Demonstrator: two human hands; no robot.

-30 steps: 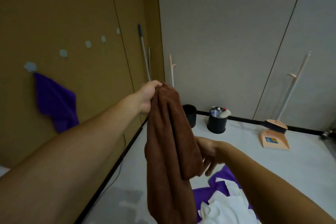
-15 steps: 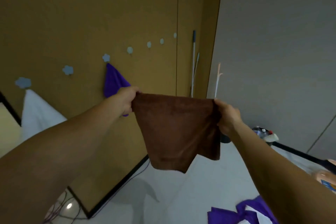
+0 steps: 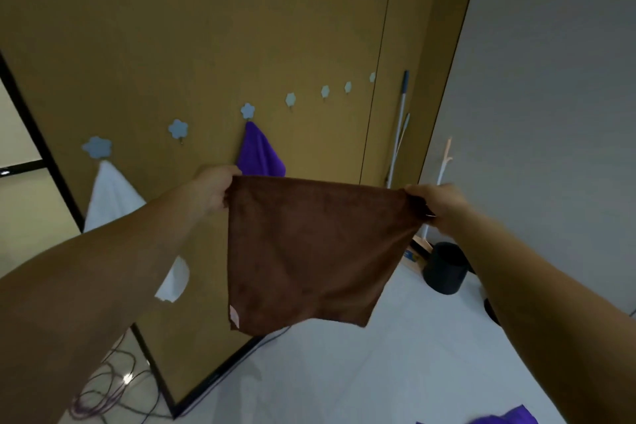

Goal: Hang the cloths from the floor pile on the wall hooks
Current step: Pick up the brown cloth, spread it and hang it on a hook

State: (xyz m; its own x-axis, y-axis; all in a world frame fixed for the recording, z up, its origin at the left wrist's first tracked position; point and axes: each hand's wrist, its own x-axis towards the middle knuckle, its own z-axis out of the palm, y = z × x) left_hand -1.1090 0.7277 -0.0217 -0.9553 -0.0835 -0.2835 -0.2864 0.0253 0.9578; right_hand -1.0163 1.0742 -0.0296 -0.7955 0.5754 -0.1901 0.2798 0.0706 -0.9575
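Observation:
A brown cloth point(image 3: 309, 251) hangs spread flat in front of me. My left hand point(image 3: 213, 188) pinches its top left corner and my right hand point(image 3: 435, 203) pinches its top right corner. Behind it, a row of pale blue flower-shaped hooks runs up the tan wall. A white cloth point(image 3: 110, 193) hangs from the leftmost hook point(image 3: 97, 147). A purple cloth point(image 3: 260, 155) hangs from a hook point(image 3: 247, 110) two places along. The hook between them point(image 3: 178, 128) is bare, and so are the hooks further right point(image 3: 290, 99). A bit of the floor pile point(image 3: 506, 418) shows at the bottom edge.
A black bucket point(image 3: 444, 268) stands on the pale floor by the corner, with mop handles point(image 3: 399, 127) leaning on the wall behind it. Loose cables point(image 3: 103, 389) lie on the floor at lower left. A black-framed panel edge point(image 3: 41, 138) runs down the left.
The cloth went from a bunched bundle in my left hand to being stretched wide between both hands. My view swung left and up toward the hook wall.

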